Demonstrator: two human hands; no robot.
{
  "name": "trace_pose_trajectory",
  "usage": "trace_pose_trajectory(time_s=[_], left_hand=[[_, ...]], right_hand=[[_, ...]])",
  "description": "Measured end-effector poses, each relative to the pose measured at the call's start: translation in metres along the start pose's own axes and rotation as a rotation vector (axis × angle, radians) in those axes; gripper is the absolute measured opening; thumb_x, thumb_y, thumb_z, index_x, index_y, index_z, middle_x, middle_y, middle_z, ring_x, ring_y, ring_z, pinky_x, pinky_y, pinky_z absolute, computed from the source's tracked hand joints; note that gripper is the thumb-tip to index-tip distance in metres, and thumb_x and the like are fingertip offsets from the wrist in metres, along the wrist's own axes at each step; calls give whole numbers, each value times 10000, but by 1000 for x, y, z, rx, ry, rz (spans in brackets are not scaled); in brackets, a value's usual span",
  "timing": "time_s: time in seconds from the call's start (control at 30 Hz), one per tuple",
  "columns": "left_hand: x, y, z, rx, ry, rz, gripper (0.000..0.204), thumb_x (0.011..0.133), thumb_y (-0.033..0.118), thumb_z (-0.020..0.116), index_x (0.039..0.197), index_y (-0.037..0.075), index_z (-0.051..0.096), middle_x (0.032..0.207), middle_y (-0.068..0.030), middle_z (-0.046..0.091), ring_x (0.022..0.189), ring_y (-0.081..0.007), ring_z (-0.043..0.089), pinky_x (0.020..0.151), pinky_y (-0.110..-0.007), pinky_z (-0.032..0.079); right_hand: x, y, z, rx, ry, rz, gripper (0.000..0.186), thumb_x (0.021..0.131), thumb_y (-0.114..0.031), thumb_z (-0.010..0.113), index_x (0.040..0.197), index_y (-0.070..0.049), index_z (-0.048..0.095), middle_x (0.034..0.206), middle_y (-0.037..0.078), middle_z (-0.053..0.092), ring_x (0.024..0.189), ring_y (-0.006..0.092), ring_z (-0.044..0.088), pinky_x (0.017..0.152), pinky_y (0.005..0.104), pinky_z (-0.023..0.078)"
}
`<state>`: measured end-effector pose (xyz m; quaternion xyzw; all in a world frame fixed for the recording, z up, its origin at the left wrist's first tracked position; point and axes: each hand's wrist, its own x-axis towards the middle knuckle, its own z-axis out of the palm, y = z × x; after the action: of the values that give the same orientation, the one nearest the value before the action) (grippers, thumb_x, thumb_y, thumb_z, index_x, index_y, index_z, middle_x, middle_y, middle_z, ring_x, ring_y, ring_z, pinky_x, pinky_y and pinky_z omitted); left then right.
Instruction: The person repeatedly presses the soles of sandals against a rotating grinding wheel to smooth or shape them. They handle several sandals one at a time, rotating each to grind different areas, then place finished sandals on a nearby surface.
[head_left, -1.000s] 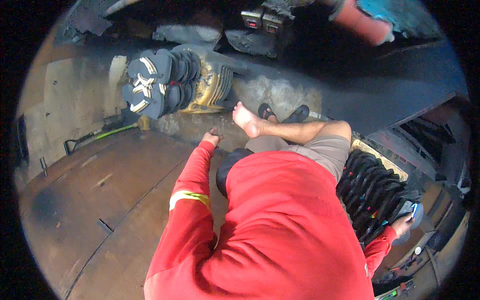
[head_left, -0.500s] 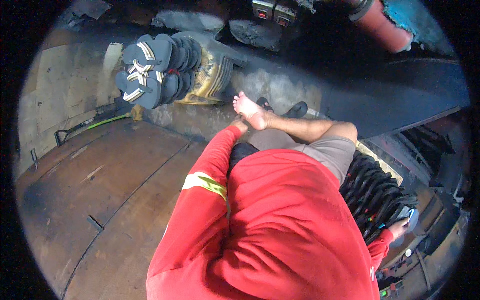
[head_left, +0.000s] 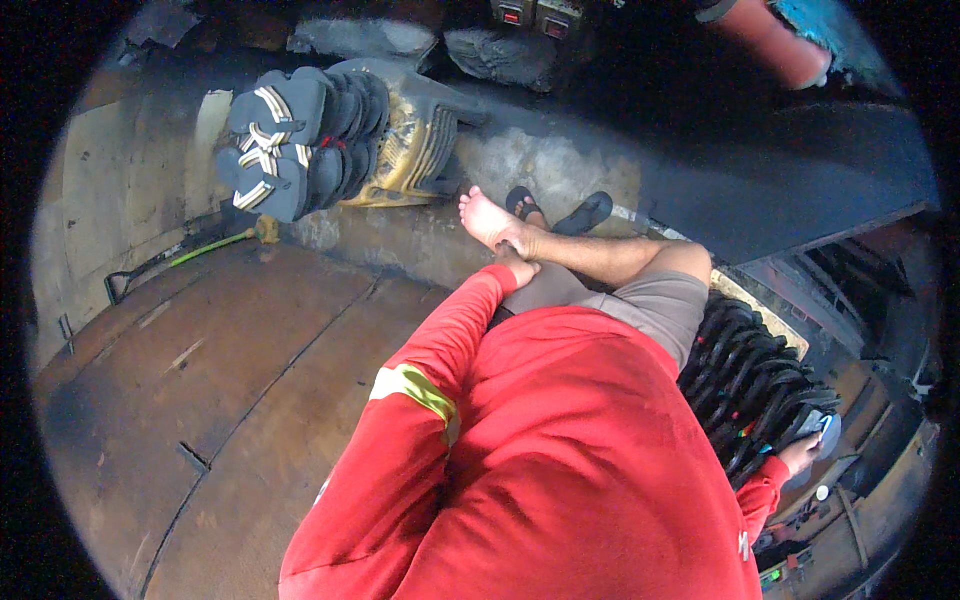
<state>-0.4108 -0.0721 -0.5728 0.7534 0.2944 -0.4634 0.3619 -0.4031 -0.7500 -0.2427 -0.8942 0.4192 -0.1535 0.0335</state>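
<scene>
My left hand (head_left: 517, 264) is closed around the ankle of my bare foot (head_left: 484, 218), which is crossed over my other leg. On the lower right, my right hand (head_left: 798, 455) grips a thin, flat object (head_left: 827, 436) with a bright bluish-white edge; its kind is not clear. That hand is beside a long row of black straps or flip-flops (head_left: 735, 370) packed close together. Under my crossed leg, my other foot wears a dark flip-flop (head_left: 521, 200). A loose dark flip-flop (head_left: 585, 214) lies to its right.
At the upper left, grey flip-flops with striped straps (head_left: 275, 140) are piled on a worn yellowish plastic stool (head_left: 420, 145). Brown boards (head_left: 220, 400) spread along my left. A green-handled tool (head_left: 210, 248) lies at their far edge. A red cylinder (head_left: 775, 45) sits top right.
My left hand has shifted from the heel to the ankle, slightly right and nearer. The view has tilted a little, and the flip-flops below the crossed leg show more fully.
</scene>
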Motion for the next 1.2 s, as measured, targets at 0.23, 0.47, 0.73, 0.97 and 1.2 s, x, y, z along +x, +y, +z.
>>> trace_pose_trajectory(time_s=[0.23,0.47,0.73,0.97,1.2], left_hand=[[66,-26,23,117,4,163,938,910,516,577,1570,-47,222,1618,-301,242,1537,-384,187,1253,-379,184],[14,-55,14,-46,-205,180,693,898,575,598,1351,52,639,1371,-195,633,1295,-328,579,1094,-388,420],[10,-113,-10,-379,119,98,350,893,389,713,1091,100,714,969,-48,718,866,-212,668,727,-377,499],[12,-124,-22,-696,121,-165,223,909,377,704,976,166,675,812,16,650,692,-157,617,576,-375,445],[9,-63,-53,-438,98,38,289,914,400,706,1089,171,681,920,26,672,786,-153,639,637,-375,482]], right_hand=[[-8,4,-2,100,6,-75,679,1030,-553,439,1385,15,554,1363,279,595,1256,443,557,1067,458,413],[-27,-19,-12,28,6,-12,671,1041,-526,433,1400,32,537,1445,256,539,1327,420,506,1120,443,380],[-31,-27,-11,35,23,-27,646,1050,-480,452,1392,63,528,1415,275,555,1307,415,521,1110,439,384],[-37,-26,-11,74,21,-45,630,1048,-454,483,1386,76,527,1403,281,563,1304,407,526,1107,424,387],[-48,-36,-12,26,71,-34,611,1045,-448,489,1383,59,541,1395,277,572,1300,413,534,1107,429,387]])
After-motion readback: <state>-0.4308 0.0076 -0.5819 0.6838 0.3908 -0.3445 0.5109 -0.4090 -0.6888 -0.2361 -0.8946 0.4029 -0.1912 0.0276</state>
